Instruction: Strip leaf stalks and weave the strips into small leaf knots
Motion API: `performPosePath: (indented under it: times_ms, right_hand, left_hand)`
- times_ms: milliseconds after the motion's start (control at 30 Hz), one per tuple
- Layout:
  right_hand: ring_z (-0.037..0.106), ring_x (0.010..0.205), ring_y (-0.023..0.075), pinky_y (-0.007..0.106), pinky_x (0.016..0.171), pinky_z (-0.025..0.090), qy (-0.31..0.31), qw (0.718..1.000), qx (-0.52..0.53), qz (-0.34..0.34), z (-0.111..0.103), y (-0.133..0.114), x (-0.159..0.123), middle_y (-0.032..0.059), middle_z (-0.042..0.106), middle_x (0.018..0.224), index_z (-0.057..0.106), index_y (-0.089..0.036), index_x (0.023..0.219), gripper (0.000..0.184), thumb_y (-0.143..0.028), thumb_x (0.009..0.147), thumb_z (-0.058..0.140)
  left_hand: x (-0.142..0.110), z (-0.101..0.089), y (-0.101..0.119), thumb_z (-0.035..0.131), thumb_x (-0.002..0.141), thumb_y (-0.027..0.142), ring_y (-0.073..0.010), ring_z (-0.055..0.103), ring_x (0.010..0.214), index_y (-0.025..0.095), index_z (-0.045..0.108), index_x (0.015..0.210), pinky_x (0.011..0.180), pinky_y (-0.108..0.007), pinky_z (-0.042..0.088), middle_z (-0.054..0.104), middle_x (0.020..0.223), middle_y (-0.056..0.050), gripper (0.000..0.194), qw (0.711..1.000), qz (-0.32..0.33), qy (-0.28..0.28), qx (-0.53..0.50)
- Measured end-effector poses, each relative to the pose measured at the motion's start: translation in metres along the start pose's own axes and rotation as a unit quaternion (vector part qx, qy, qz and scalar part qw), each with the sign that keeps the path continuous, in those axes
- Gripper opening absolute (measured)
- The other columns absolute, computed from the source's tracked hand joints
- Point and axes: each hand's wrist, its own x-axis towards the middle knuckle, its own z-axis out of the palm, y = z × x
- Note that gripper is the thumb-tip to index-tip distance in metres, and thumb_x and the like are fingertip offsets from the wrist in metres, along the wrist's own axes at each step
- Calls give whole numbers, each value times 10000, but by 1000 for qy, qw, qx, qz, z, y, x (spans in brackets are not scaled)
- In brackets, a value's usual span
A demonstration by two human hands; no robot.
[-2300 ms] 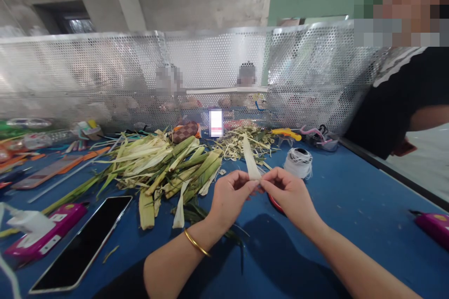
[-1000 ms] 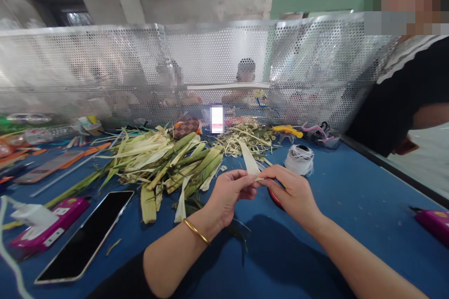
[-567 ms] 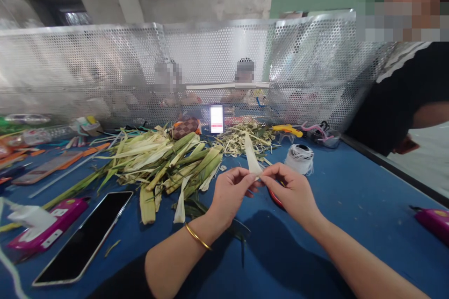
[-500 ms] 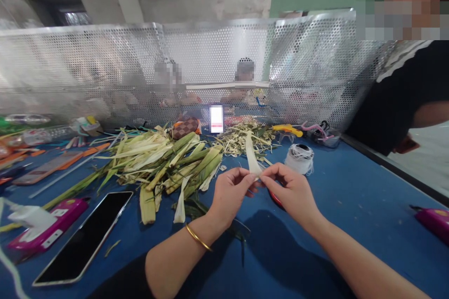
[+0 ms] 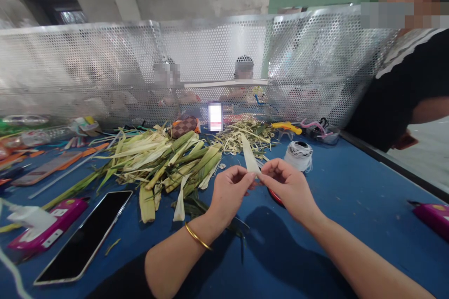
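Between my hands stands a pale corn husk strip point(image 5: 250, 155), its lower end pinched and its pointed tip upward. My left hand point(image 5: 229, 191), with a gold bangle at the wrist, is closed on the husk's base between thumb and fingers. From the other side my right hand point(image 5: 286, 187) pinches the same base, its fingertips almost touching those of the left. Under the right hand a red-handled tool point(image 5: 275, 197) shows in part; the rest is hidden. A heap of green and pale corn husks point(image 5: 164, 159) lies left of my hands.
A white string spool point(image 5: 298, 155) stands behind my right hand. Husk scraps point(image 5: 242, 136) lie farther back by a yellow-handled tool point(image 5: 286, 126). On the left are a phone point(image 5: 86, 238) and purple power strip point(image 5: 49, 229). A perforated screen point(image 5: 210, 51) closes the back; a person point(image 5: 403, 88) is at right.
The husk strip has turned slightly, its tip leaning farther left and its face showing broader. Both hands keep their pinch with only a small finger shift.
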Motion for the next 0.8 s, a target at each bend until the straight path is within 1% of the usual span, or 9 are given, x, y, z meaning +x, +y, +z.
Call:
performPosePath:
  times_ms: [100,167,233,367,433,500,600,667,800]
  right_hand:
    - [575,607,140,285,603,494,-19,997,67,42,1,0,1,-18,596,660,589,-189,901,342,-392,659,720]
    - [581,612,142,300,628,506,-30,994,82,63,2,1,1,-16,595,665,592,-181,915,365,-413,663,717]
    - [583,600,142,302,623,505,-26,996,74,53,2,3,1,-17,594,665,578,-186,902,353,-416,672,715]
    - [578,606,139,277,593,486,-12,999,14,-30,2,5,-1,-21,577,690,517,-217,896,252,-355,751,670]
    - [578,648,148,279,612,484,-18,995,-37,-86,0,4,-3,-8,576,722,531,-226,897,161,-323,804,620]
    - [586,715,165,294,662,484,-40,984,-95,-146,-2,2,-4,17,596,774,579,-233,897,76,-292,854,558]
    - [598,806,187,315,729,478,-68,963,-154,-213,-5,1,-4,45,624,844,643,-245,875,153,-252,896,492]
    - [601,826,196,325,745,477,-65,957,-167,-229,-5,2,-3,50,626,854,656,-250,862,168,-244,895,492]
    - [595,830,200,337,757,470,-55,956,-179,-225,-6,5,-1,44,628,846,650,-254,843,144,-241,886,514]
  left_hand:
    - [-1,-1,2,627,736,313,-125,583,588,178,622,698,517,-210,434,642,613,7,141,1000,12,-5,6]
    - [-2,-1,4,628,736,296,-123,580,580,178,626,698,523,-213,435,646,617,5,124,999,30,-7,13]
    - [-2,-1,5,633,730,285,-117,573,559,178,617,679,523,-216,430,645,611,4,120,999,39,-3,9]
    - [-1,-1,4,656,708,303,-101,559,515,172,592,678,507,-212,418,633,591,9,149,999,-2,-5,-47]
    - [0,-1,4,676,688,311,-93,549,499,168,584,682,499,-207,415,629,585,12,170,996,-34,-10,-86]
    - [0,-1,3,698,667,305,-82,535,487,164,582,682,497,-202,414,625,581,15,183,990,-62,-15,-123]
    - [1,-2,3,722,649,288,-69,521,469,154,587,682,492,-193,414,620,573,15,193,981,-95,-21,-165]
    - [2,-2,3,736,639,278,-69,523,465,147,597,683,485,-191,416,621,569,10,197,976,-116,-23,-184]
    - [3,-3,3,756,630,259,-69,533,477,137,617,693,476,-185,425,622,580,7,195,967,-150,-27,-206]
